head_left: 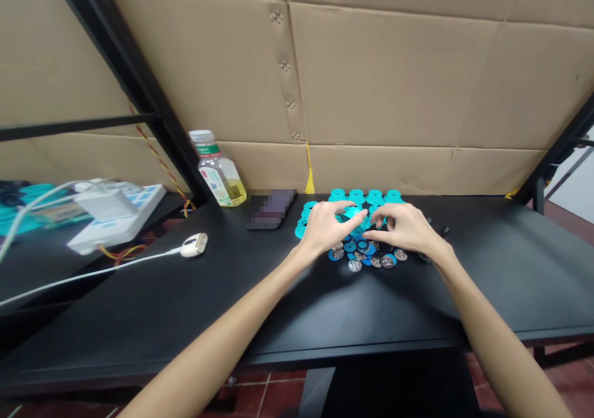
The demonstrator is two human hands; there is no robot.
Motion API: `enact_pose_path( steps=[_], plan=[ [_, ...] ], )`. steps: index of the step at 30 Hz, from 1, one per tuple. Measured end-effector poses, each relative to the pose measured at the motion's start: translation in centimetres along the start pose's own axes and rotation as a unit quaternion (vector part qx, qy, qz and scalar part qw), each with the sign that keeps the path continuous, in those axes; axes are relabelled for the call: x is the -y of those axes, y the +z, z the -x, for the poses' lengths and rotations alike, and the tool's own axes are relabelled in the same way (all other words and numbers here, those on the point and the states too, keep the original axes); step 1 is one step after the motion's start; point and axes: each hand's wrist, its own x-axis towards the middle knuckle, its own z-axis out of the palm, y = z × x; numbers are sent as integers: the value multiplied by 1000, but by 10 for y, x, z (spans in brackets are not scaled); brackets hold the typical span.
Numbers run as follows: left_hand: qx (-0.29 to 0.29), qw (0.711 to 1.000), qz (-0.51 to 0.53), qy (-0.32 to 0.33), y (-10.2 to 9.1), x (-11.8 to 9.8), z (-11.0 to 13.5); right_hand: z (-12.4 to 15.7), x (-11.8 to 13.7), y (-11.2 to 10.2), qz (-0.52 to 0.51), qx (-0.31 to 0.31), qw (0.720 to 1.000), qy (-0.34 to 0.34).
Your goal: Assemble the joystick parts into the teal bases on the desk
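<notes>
Between my two hands is a turquoise plastic part [353, 215], round in outline. My left hand [325, 225] has thumb and index finger closed on it from the left. On the other side, my right hand [403, 225] is curved towards the part, its thumb apart from the fingers; I see nothing gripped in it. Several turquoise ring-shaped pieces [337, 193] stand in rows behind and left of the hands. Below the hands lies a heap of small silver discs [355, 265] and blue discs [349, 247], partly overlapping. The fingers hide some of these pieces.
The black table [208, 307] backs onto a cardboard wall [394, 84]. A bottle with yellow liquid [223, 174] stands at the back left, beside a dark phone [273, 210]. Further left are a plug on a white cable [193, 245] and a power strip [116, 217].
</notes>
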Motion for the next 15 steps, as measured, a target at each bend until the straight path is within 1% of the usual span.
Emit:
enact_pose_path(
  steps=[3,4,6,9,12,15],
  plan=[
    [15,1000,-7,-16,-1,-4,1,-1,9,9,14,-1,1000,-1],
    [32,999,-3,-18,-2,-5,2,-1,10,10,21,-3,1000,2],
    [86,995,39,-28,-3,-6,3,-1,10,9,49,-11,999,10],
    [173,978,110,-42,-6,-6,3,-2,6,7,95,-21,995,26],
    [216,969,115,-46,-8,-4,1,-2,4,6,88,-14,995,36],
    [247,954,148,-83,-8,-1,0,-1,5,9,60,6,998,37]
  ],
)
